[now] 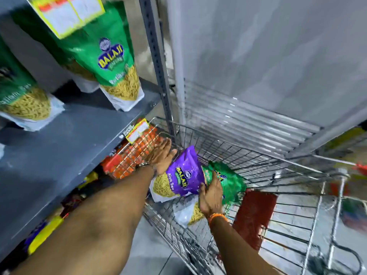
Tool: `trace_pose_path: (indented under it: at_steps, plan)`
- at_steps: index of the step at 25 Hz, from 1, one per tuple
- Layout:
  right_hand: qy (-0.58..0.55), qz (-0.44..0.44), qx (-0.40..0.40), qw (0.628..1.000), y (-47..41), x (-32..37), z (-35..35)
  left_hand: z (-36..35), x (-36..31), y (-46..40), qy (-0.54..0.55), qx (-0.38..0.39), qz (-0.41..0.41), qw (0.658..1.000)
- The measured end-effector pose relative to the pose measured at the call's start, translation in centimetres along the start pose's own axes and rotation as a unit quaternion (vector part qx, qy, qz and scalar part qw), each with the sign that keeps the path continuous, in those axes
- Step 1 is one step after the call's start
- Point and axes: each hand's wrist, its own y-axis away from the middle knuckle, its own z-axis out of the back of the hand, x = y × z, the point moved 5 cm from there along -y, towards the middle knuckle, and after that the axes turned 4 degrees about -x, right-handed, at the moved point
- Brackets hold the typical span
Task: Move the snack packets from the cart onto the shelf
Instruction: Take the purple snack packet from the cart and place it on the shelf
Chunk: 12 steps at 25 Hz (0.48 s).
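A purple snack packet [183,174] stands tilted inside the wire cart [258,161]. My right hand [211,195] grips its right edge from below. My left hand [161,155] reaches over the cart's left rim, fingers spread, just left of the purple packet's top and apart from it. A green packet [228,181] lies behind the purple one, and another packet [186,213] lies under my right hand. On the grey shelf [65,139] at the left stand green packets [111,62] [21,96].
A red flat packet [254,215] lies in the cart at the right. Orange packets [137,155] fill the lower shelf beside the cart rim. A slotted shelf upright [156,62] and a grey panel [258,56] stand behind the cart. Yellow packets [45,233] sit lower left.
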Motion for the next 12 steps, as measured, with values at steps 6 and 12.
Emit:
trace_pose_path:
  at_steps: [6, 12]
  plan:
    - [-0.174, -0.110, -0.037, 0.978, -0.5, -4.8, -4.4, -7.7, 0.5, -4.0, 0.295, 0.108, 0.102, 0.944]
    - [-0.348, -0.163, -0.036, 0.923, -2.2, -7.0, -7.6, -7.2, 2.8, -5.1, 0.344, 0.048, 0.089, 0.934]
